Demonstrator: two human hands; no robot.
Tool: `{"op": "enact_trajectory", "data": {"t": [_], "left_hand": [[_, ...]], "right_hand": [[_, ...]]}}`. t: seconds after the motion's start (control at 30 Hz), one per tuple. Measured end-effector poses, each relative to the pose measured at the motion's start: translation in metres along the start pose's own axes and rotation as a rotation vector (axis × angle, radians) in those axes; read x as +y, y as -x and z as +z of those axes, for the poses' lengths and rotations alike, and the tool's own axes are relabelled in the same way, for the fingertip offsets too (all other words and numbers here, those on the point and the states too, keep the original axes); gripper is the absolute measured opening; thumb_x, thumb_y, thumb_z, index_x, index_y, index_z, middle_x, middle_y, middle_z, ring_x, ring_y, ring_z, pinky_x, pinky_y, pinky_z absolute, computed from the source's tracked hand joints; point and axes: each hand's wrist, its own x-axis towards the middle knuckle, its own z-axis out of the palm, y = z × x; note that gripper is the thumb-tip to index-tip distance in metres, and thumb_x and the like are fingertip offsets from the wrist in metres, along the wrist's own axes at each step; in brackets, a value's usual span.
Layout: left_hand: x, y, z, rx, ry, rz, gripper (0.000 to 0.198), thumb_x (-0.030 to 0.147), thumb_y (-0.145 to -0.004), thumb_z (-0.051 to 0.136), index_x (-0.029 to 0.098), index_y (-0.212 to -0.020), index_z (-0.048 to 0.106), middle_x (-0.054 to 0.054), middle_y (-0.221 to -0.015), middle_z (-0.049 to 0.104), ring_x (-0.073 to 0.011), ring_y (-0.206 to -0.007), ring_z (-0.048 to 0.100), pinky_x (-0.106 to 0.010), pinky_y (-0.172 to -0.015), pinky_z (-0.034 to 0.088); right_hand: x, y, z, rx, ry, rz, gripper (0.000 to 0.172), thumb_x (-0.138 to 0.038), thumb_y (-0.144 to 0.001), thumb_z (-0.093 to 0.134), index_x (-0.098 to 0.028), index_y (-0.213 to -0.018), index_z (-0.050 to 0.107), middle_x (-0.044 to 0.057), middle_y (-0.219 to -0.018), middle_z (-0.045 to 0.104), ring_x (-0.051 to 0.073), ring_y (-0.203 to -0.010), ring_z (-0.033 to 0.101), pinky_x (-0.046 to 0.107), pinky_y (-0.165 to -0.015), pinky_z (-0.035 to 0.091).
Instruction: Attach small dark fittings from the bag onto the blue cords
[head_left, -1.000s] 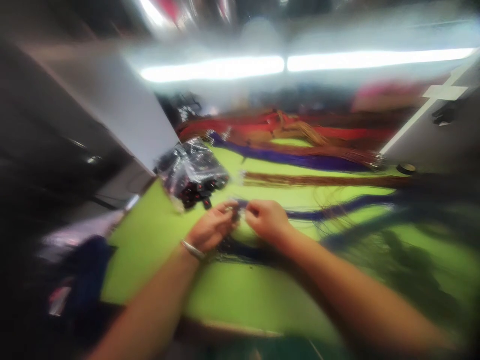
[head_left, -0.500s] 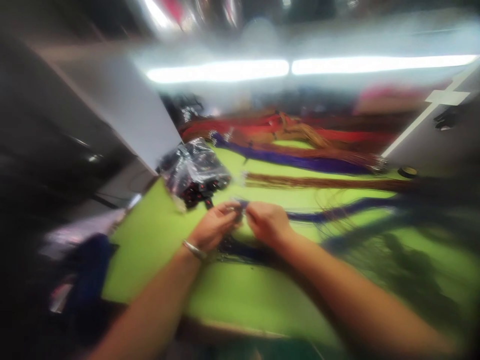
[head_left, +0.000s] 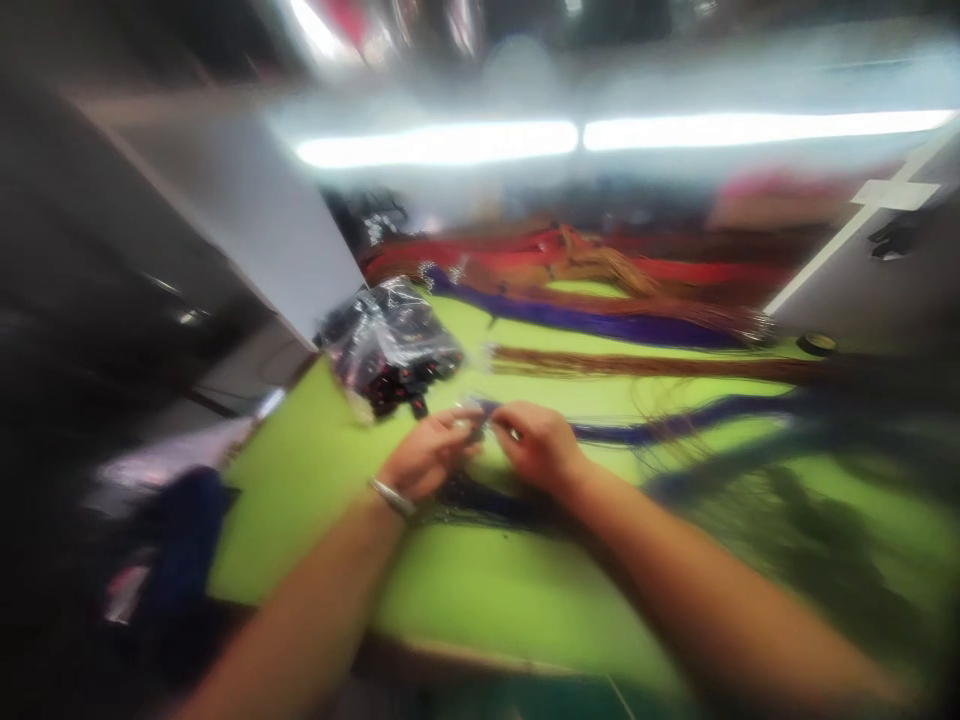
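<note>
My left hand (head_left: 426,458), with a metal bangle on the wrist, and my right hand (head_left: 538,444) meet fingertip to fingertip over a bright green table (head_left: 480,590). Both are pinched on a small dark piece at the end of a dark blue cord (head_left: 660,428) that runs off to the right. The picture is blurred, so the piece itself is hard to make out. Under my hands lies a bundle of dark cords (head_left: 487,500).
A clear plastic bag of small dark and red parts (head_left: 390,350) lies just behind my left hand. Bundles of purple (head_left: 600,322), brown (head_left: 645,364) and red (head_left: 525,255) cords stretch across the far side. Dark green cords (head_left: 810,520) spread at right. A white panel (head_left: 247,220) stands left.
My hands have stayed pinched together on the cord end, shifting only slightly. The view has barely moved.
</note>
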Motion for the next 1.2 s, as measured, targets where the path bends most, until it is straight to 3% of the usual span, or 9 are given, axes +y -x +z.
{"op": "enact_trajectory", "data": {"t": [0.17, 0.6, 1.2], "left_hand": [[0.001, 0.001, -0.001, 0.008, 0.024, -0.007, 0.027, 0.007, -0.069, 0.069, 0.01, -0.095, 0.066, -0.006, -0.088, 0.067, -0.0079, -0.064, 0.062, -0.016, -0.062, 0.052], [0.0, -0.001, -0.003, 0.016, 0.0, -0.006, 0.024, 0.009, -0.068, 0.071, 0.009, -0.092, 0.067, -0.005, -0.084, 0.065, -0.0069, -0.063, 0.06, -0.017, -0.061, 0.052], [0.002, -0.003, -0.006, 0.014, -0.044, -0.001, 0.027, 0.014, -0.064, 0.075, 0.009, -0.09, 0.068, -0.004, -0.078, 0.062, -0.0051, -0.058, 0.055, -0.015, -0.054, 0.047]], "right_hand": [[0.001, 0.0, 0.0, 0.026, -0.076, 0.011, 0.009, -0.019, -0.081, 0.052, -0.019, -0.076, 0.06, 0.001, -0.071, 0.064, 0.012, -0.064, 0.054, 0.022, -0.061, 0.038], [-0.004, -0.001, -0.009, -0.003, 0.32, -0.184, 0.021, -0.013, -0.085, 0.043, -0.018, -0.066, 0.052, 0.002, -0.061, 0.053, 0.013, -0.062, 0.042, 0.026, -0.057, 0.025], [0.0, 0.001, -0.007, 0.056, 0.353, -0.267, 0.024, -0.013, -0.086, 0.042, -0.017, -0.063, 0.05, 0.001, -0.059, 0.049, 0.013, -0.06, 0.036, 0.026, -0.057, 0.023]]}}
